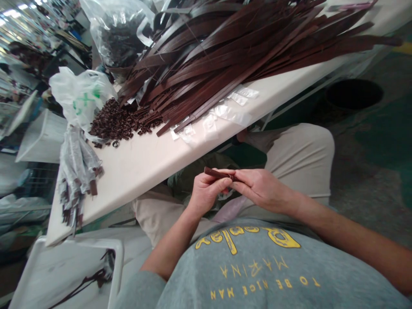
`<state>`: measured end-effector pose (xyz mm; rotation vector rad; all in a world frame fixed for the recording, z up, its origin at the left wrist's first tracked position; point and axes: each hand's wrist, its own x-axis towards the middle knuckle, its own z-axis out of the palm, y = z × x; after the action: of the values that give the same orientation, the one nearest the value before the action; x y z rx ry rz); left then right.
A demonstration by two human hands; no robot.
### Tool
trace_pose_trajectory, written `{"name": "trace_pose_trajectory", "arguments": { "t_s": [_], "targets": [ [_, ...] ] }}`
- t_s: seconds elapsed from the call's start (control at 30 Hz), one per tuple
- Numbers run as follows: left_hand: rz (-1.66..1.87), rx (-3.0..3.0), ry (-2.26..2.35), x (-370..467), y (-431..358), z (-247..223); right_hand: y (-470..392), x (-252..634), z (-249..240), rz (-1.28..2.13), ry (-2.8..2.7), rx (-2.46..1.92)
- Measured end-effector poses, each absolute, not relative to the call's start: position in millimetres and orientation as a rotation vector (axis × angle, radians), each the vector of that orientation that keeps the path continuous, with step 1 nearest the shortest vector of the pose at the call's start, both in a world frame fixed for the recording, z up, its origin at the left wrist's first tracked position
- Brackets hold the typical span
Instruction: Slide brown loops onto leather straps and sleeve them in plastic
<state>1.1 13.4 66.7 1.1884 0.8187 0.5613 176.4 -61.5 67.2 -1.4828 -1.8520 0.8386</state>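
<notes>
Above my lap, both hands meet on a short folded end of a dark brown strap (215, 173), which looks like leather. My left hand (206, 191) is closed round it, thumb on top, and one end sticks out past the fingers. From the other side my right hand (265, 189) pinches the strap, its fingertips close to the left thumb. Fingers hide most of the piece. On the table, long dark brown straps (225, 60) lie in a large heap. Beside them is a pile of small brown loops (117, 120).
Small clear packets (222, 110) lie along the white table's edge (141, 171). Plastic-wrapped straps (75, 159) hang over its left corner, near a white plastic bag (82, 94). A white bin (119, 257) stands at lower left, a dark round bucket (354, 94) on the floor at right.
</notes>
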Motion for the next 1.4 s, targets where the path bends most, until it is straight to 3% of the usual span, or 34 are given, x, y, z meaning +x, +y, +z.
{"name": "trace_pose_trajectory", "arguments": {
  "t_s": [0.23, 0.57, 1.13, 1.4],
  "targets": [
    [0.669, 1.098, 0.884, -13.7, 23.3, 60.5, -77.1, 187.5, 63.8, 0.88, -1.918, -1.704],
    [0.556, 1.064, 0.801, 3.0, 2.0, 62.5, -72.1, 170.1, 54.5, 0.488, -1.959, -1.678],
    [0.568, 1.01, 0.863, -10.8, 3.0, 46.2, -87.9, 184.1, 59.9, 0.972, -1.779, -1.643],
    [0.54, 0.965, 0.784, -0.8, -11.2, 45.0, -90.8, 173.4, 45.9, 0.702, -1.872, -1.632]
  ]
}}
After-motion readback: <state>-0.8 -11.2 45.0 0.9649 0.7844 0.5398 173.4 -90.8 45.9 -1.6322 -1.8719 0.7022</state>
